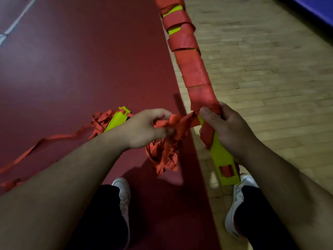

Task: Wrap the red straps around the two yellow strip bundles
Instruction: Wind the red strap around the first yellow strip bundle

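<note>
A long yellow strip bundle (220, 157) runs from my right hand up to the top of the view, most of its length covered by coils of red strap (194, 73). My right hand (228, 130) grips this bundle near its lower end, thumb pressed on the last coil. My left hand (149, 129) holds a bunched length of the red strap, pulled taut toward the bundle. Loose strap hangs in a tangle (162, 157) below my left hand. A second yellow strip bundle (117, 120) lies on the floor behind my left wrist, partly hidden.
More red strap (45, 141) trails across the dark red floor to the left edge. Pale wooden flooring (270, 69) covers the right side, with a blue mat (313, 8) at the top right. My two white shoes (124, 199) stand below.
</note>
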